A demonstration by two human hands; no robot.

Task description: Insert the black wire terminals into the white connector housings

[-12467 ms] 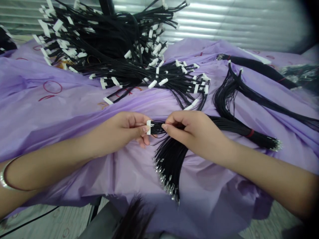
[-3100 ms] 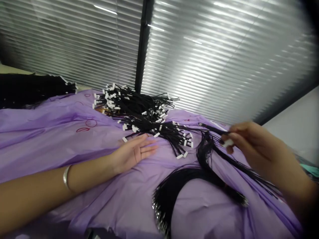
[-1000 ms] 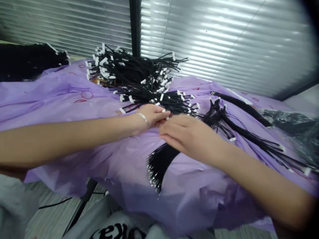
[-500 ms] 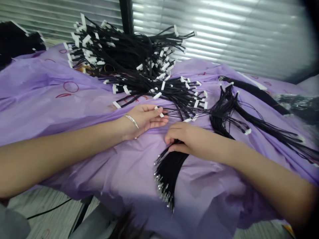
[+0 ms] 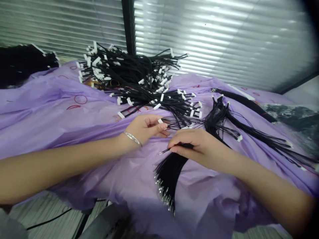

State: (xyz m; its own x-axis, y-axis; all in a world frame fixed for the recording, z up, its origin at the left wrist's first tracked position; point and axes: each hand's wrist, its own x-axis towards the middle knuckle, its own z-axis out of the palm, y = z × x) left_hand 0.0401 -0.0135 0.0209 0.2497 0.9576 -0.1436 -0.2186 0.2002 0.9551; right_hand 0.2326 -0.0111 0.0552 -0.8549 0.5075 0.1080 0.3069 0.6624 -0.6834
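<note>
Two hands meet mid-table over the purple sheet [image 5: 62, 116]. Left hand [image 5: 144, 127] is closed in a pinch on a small white connector [image 5: 160, 121], held between thumb and fingertips just above the sheet; thin black leads run from the connector to the right. A silver bangle [image 5: 133, 138] sits on the left wrist. Right hand [image 5: 196, 146] is just beside the left, lower and to the right, fingers curled and pinching a single black wire [image 5: 165, 151] whose metal tip pokes out leftward past the fingertips. That hand rests on top of a loose bundle of black wires [image 5: 169, 169], which fans down toward the table's near edge with bare metal terminals at its end. Connector and single wire tip are near each other but apart. Behind the hands, a large pile of finished black harnesses with white connectors [image 5: 139, 79] lies on the sheet, its nearest strands close to the left fingertips. To the right, another spread of black wires [image 5: 249, 131] runs toward the right edge, a few white ends among it. Window blinds [image 5: 211, 36] fill the background.
</note>
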